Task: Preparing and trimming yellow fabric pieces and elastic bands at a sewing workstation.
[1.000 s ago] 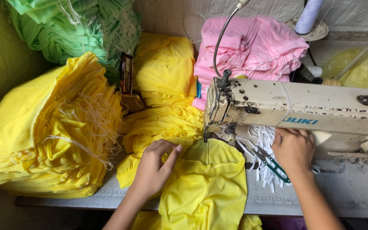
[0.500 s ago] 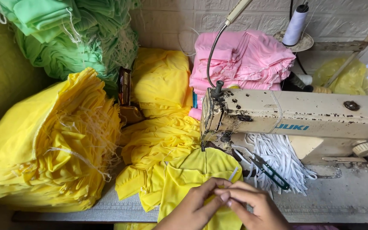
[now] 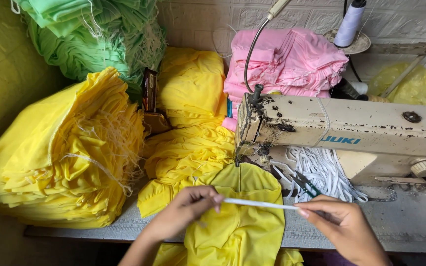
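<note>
Low in the frame, the left hand [image 3: 183, 209] and the right hand [image 3: 341, 224] each pinch one end of a narrow white strip [image 3: 260, 203], stretched taut between them just above the yellow garment [image 3: 240, 216] that lies on the table [image 3: 410, 221] under the needle end of the cream sewing machine [image 3: 341, 130]. Small snips [image 3: 304, 183] rest on a heap of white tape [image 3: 321, 170] right of centre, near the right hand. A large stack of yellow fabric [image 3: 60, 157] fills the left of the frame. The strip looks thin and slack-prone, so a loosened pinch could let it twist or drop into the garment's folds; the nearby snip points could also catch a knuckle.
</note>
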